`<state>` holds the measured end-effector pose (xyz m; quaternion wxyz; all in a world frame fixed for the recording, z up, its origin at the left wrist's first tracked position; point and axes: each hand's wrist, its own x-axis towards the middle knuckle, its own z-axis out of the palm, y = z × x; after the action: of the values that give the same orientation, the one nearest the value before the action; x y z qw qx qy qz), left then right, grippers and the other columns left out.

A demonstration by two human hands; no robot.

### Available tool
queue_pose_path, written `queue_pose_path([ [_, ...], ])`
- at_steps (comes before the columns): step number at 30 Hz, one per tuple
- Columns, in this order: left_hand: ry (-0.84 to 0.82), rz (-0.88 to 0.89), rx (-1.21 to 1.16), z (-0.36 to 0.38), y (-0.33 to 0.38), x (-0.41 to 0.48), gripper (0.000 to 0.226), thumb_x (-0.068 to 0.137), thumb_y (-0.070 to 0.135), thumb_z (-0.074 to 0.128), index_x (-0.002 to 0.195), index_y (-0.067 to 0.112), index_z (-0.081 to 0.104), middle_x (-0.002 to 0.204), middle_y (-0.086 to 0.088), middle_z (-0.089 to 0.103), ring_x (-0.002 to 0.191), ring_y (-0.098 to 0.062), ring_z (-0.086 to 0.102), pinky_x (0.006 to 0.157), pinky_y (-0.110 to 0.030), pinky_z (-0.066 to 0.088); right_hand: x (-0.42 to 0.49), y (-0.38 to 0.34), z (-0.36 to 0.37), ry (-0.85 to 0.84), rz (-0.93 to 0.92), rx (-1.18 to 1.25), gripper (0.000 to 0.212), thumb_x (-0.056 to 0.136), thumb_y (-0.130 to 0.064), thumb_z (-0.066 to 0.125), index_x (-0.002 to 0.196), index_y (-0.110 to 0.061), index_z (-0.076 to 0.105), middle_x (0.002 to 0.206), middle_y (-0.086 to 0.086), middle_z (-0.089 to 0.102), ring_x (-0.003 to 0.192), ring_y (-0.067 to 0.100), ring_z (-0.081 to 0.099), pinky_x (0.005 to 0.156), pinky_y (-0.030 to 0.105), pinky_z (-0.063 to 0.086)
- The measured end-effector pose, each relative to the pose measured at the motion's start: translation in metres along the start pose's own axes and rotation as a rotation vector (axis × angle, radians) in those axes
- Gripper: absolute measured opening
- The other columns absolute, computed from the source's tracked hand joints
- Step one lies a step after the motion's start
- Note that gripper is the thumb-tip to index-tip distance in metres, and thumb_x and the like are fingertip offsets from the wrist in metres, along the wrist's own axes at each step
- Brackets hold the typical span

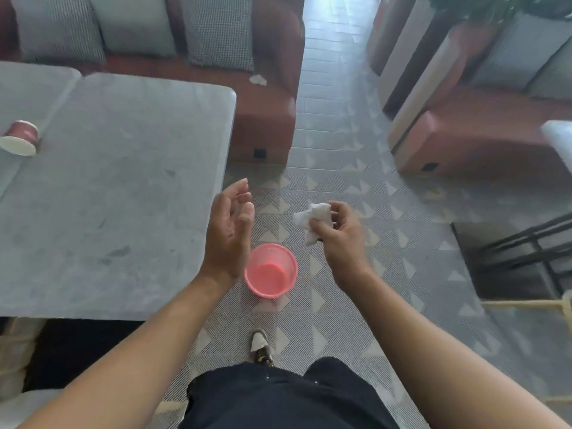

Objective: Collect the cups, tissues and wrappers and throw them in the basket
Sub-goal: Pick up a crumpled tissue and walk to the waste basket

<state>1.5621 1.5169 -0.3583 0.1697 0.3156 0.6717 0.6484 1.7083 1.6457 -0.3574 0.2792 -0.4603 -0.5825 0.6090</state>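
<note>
My right hand (340,233) pinches a crumpled white tissue (312,219), held in the air above and a little right of the pink basket (270,270), which stands on the floor and looks empty inside. My left hand (230,230) hovers beside the table's corner with relaxed fingers and holds nothing. A red paper cup (20,137) lies on its side at the left of the grey table (123,187). Another white tissue (257,79) lies on the seat of the red sofa (266,106) beyond the table.
The grey table fills the left half of the view. A second red sofa (464,144) stands at the right across a patterned-floor aisle. A dark metal frame (526,252) sits low at the right. My shoe (260,345) is just behind the basket.
</note>
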Motion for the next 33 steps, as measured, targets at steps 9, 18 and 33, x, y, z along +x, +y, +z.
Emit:
queue_pose_path([
  [9, 0.114, -0.156, 0.032, 0.021, -0.062, 0.049, 0.046, 0.098, 0.041, 0.049, 0.14, 0.022, 0.053, 0.14, -0.006, 0.057, 0.129, -0.014, 0.061, 0.108, -0.033, 0.051, 0.104, 0.041, 0.035, -0.094, 0.086, -0.111, 0.035, 0.095, -0.007, 0.068, 0.119, -0.029, 0.058, 0.114, 0.009, 0.064, 0.093, 0.02, 0.069, 0.078, 0.038, 0.062],
  [18, 0.221, -0.34, 0.085, 0.075, -0.153, 0.064, 0.042, 0.096, 0.048, 0.049, 0.137, 0.04, 0.049, 0.145, -0.002, 0.056, 0.131, -0.006, 0.058, 0.102, -0.013, 0.047, 0.19, 0.144, 0.039, -0.197, 0.175, -0.36, 0.027, 0.095, -0.015, 0.066, 0.11, -0.033, 0.054, 0.11, -0.004, 0.062, 0.1, 0.022, 0.066, 0.085, 0.052, 0.061],
  [33, 0.232, -0.603, 0.106, 0.129, -0.406, 0.005, 0.047, 0.096, 0.046, 0.054, 0.141, 0.035, 0.049, 0.14, 0.013, 0.058, 0.13, 0.003, 0.056, 0.109, -0.023, 0.047, 0.267, 0.403, 0.063, -0.389, 0.239, -0.523, 0.03, 0.097, -0.007, 0.065, 0.115, -0.031, 0.061, 0.124, -0.002, 0.054, 0.114, 0.018, 0.057, 0.1, 0.046, 0.055],
])
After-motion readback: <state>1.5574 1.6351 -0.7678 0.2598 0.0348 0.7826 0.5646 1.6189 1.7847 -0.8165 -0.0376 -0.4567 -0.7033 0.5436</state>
